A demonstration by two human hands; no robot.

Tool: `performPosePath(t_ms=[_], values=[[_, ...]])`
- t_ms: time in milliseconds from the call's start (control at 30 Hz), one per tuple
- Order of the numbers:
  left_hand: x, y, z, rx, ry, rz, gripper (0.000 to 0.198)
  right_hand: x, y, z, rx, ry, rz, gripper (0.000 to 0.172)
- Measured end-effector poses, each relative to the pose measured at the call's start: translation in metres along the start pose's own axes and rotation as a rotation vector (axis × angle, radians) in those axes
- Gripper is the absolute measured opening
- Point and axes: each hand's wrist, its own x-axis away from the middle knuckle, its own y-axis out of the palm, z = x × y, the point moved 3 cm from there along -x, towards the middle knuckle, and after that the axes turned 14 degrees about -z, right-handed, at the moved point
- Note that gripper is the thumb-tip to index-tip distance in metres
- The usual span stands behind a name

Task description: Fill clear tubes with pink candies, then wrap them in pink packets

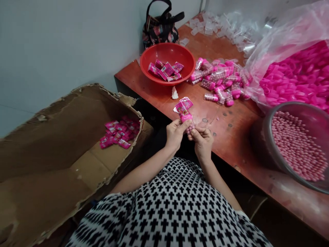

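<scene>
Both my hands meet over the table's near edge, around a small clear bottle of pink balls (190,128). My left hand (176,133) is closed, its thumb and fingers pinching the bottle where a printed pink wrapper (183,112) covers its far end. My right hand (203,140) is closed on the near end, where the balls show through. Just beyond, flat pink printed wrappers (186,102) lie on the table, partly behind the held piece. The fingers hide much of the bottle, and I cannot tell how far the wrapper reaches around it.
A red bowl (189,73) holds several wrapped pieces. Filled pink-capped bottles (221,80) lie beside it. At right are a bag of pink caps (295,75) and a tub of pink balls (298,147). A cardboard box (51,133) with wrapped pieces stands left; a handbag (160,31) sits behind.
</scene>
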Motion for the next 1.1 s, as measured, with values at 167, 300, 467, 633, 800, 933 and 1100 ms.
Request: performPosePath(t_ms=[167, 300, 467, 633, 800, 933, 1100], values=[[-0.002, -0.002, -0.002, 0.16, -0.081, -0.024, 0.037, 0.012, -0.004, -0.002, 0.235, -0.097, 0.007, 0.021], [-0.008, -0.003, -0.006, 0.2, -0.159, -0.098, 0.037, 0.014, -0.004, 0.0, 0.219, -0.106, -0.001, 0.019], [-0.01, -0.002, -0.004, 0.131, -0.202, -0.208, 0.033, 0.013, -0.003, 0.0, -0.07, 0.019, 0.031, 0.025], [-0.01, 0.0, 0.0, 0.105, -0.228, -0.119, 0.033, 0.016, -0.006, -0.007, 0.224, -0.126, 0.011, 0.018], [-0.009, 0.007, -0.002, 0.109, -0.245, -0.125, 0.033, 0.016, -0.009, -0.007, 0.282, -0.154, 0.026, 0.016], [-0.003, 0.005, -0.004, 0.028, -0.244, -0.126, 0.033, 0.012, -0.008, -0.006, -0.007, -0.01, 0.06, 0.021], [-0.001, 0.007, -0.003, 0.062, -0.208, -0.112, 0.034, 0.013, -0.008, -0.005, 0.059, -0.04, 0.029, 0.022]])
